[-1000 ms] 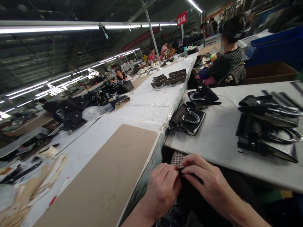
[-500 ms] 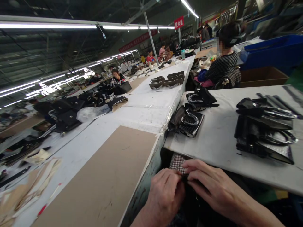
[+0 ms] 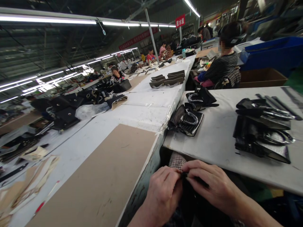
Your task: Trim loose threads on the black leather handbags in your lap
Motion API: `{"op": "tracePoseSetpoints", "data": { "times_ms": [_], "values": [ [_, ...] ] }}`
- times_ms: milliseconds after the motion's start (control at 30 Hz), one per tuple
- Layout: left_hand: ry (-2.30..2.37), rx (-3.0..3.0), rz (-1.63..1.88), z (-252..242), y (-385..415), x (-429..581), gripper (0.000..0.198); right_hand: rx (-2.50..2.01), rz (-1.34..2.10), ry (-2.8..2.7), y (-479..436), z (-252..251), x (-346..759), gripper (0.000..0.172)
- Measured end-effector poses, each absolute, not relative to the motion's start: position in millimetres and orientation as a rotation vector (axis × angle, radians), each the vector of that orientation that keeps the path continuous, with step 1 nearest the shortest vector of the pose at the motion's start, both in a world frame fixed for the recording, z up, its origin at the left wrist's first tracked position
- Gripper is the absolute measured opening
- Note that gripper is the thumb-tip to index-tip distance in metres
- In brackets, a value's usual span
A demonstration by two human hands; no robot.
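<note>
Low in the head view, my left hand and my right hand meet over my lap. Between their fingertips they pinch a piece of black material, dark and hanging down; its exact kind is lost in shadow. The left fingers are curled in on its upper edge, while the right thumb and fingers press it from the other side. Beyond the hands, on the white side table, lies a black handbag with its handle in clear wrap. A second black bag is just behind it.
Several black bag parts are stacked on the side table. A brown board covers part of the long white table at left. Dark folded pieces stand farther along. A co-worker sits beyond, beside a blue bin.
Both hands stay pinched on the black material with only a slight shift of the fingers. The co-worker's arm has moved a little, and the camera view has shifted slightly.
</note>
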State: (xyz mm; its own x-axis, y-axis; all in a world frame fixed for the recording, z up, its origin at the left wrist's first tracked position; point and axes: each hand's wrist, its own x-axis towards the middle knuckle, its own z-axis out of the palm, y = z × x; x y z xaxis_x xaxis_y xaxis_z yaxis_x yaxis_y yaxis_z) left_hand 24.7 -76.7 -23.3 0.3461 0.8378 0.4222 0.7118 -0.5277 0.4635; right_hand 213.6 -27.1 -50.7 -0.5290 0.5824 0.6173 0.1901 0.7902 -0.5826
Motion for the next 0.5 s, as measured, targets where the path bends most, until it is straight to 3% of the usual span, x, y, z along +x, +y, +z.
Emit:
{"op": "tracePoseSetpoints", "data": {
  "times_ms": [300,500],
  "values": [
    [1.387,2.414,0.930,-25.7,-75.1,26.2,0.015,-0.635,0.753,-1.965,-26.3,-50.9,207.2,0.016],
    [1.518,2.171,0.902,-20.5,-76.3,28.3,0.008,-0.892,1.113,-1.868,-32.8,-47.8,207.3,0.016]
  ]
}}
